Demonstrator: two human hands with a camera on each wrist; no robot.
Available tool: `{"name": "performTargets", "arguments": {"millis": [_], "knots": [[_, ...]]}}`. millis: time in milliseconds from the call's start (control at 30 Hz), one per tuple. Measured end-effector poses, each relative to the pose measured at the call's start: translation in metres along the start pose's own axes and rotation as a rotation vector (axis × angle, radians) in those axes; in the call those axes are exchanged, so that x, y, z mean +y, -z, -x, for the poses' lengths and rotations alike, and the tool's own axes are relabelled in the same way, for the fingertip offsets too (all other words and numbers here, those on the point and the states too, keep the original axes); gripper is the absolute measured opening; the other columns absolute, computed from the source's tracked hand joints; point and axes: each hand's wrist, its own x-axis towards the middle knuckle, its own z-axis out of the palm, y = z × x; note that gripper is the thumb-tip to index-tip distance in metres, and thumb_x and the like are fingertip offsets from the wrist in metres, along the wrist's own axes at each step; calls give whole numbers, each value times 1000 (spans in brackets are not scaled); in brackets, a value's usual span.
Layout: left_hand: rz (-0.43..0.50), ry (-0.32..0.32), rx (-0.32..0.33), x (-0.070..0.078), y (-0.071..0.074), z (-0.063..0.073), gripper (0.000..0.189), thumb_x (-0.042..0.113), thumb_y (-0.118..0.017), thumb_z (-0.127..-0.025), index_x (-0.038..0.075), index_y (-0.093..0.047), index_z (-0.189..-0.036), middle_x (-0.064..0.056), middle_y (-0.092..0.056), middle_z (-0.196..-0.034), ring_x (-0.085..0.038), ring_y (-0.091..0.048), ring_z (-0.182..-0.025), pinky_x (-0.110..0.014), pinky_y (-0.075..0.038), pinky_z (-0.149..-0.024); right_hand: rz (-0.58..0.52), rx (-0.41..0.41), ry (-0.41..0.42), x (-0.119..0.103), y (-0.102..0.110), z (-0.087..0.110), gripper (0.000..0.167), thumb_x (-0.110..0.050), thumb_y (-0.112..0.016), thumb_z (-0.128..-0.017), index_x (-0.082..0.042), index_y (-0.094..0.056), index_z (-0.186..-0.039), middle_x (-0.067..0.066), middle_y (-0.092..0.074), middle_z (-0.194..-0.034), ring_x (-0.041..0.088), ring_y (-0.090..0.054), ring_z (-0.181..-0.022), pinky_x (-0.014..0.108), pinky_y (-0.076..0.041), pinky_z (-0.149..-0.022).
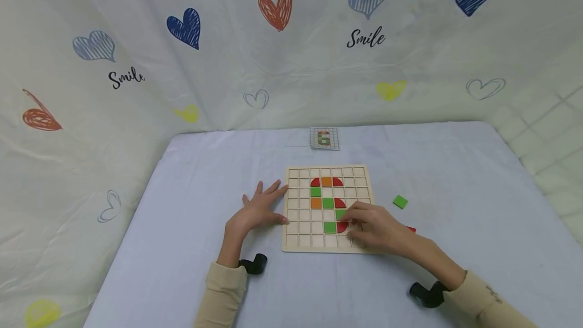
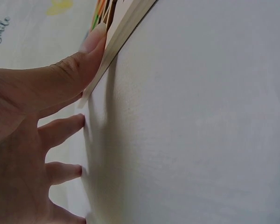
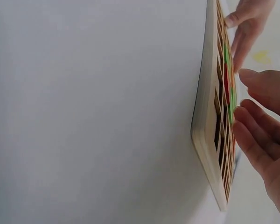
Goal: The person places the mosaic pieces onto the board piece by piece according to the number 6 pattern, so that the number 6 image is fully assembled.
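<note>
A wooden grid board (image 1: 298,241) lies on the table, with red, orange and green tiles set in several of its squares. My left hand (image 1: 257,210) is spread at the board's left side, thumb on its edge; in the left wrist view the thumb (image 2: 70,70) touches the rim. Over the lower right of the grid, my right hand (image 1: 378,225) has its fingertips at a green tile (image 1: 340,214). A red quarter-round tile (image 1: 341,227) sits just below that one. In the right wrist view the thumb (image 3: 266,86) stands apart from the bent fingers, with nothing seen between them.
A small pattern card (image 1: 325,138) lies behind the board. To the right is a loose green tile (image 1: 400,202), and a red piece (image 1: 412,229) is partly hidden by the right hand. White cloth (image 1: 173,247) covers the table; a printed curtain (image 1: 314,65) hangs behind.
</note>
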Motion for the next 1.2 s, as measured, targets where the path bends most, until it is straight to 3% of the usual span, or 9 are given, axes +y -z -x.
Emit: {"name": "performTargets", "arguments": {"millis": [133, 600, 800, 933, 1200], "knots": [[-9, -2, 4, 1, -1, 0, 92, 34, -86, -83, 28, -38, -161, 0, -21, -172, -42, 4, -159, -81, 3, -114, 45, 11, -14, 5, 9, 11, 29, -3, -86, -79, -8, -78, -106, -1, -73, -104, 15, -63, -89, 28, -58, -77], [4, -9, -2, -2, -1, 1, 91, 33, -85, -85, 25, -36, -162, -1, -20, -173, -43, 5, -159, -82, 3, -114, 129, 96, -110, 26, 40, 56, 37, -6, -91, -74, -14, -77, -107, -5, -74, -104, 10, -62, -85, 26, -56, -69], [0, -16, -3, -1, -2, -1, 91, 33, -84, -85, 25, -37, -161, -2, -20, -173, -44, 5, -159, -82, 3, -114, 177, 172, -81, 36, 46, 76, 39, 0, -92, -68, -14, -77, -102, -6, -74, -98, 4, -61, -80, 22, -54, -69], [-7, -19, -1, -1, -1, 1, 90, 35, -84, -85, 26, -37, -161, -1, -21, -172, -44, 4, -159, -82, 1, -113, 181, 210, -61, 43, 48, 84, 42, 4, -91, -66, -13, -77, -102, -7, -73, -96, 4, -61, -79, 16, -51, -68], [-1, -38, -2, -1, 1, 2, 89, 34, -84, -85, 25, -37, -161, -1, -21, -172, -44, 4, -159, -83, 2, -113, 219, 205, -150, 52, 50, 90, 37, -1, -92, -67, -12, -78, -99, -11, -70, -92, 4, -60, -79, 20, -52, -67]]}}
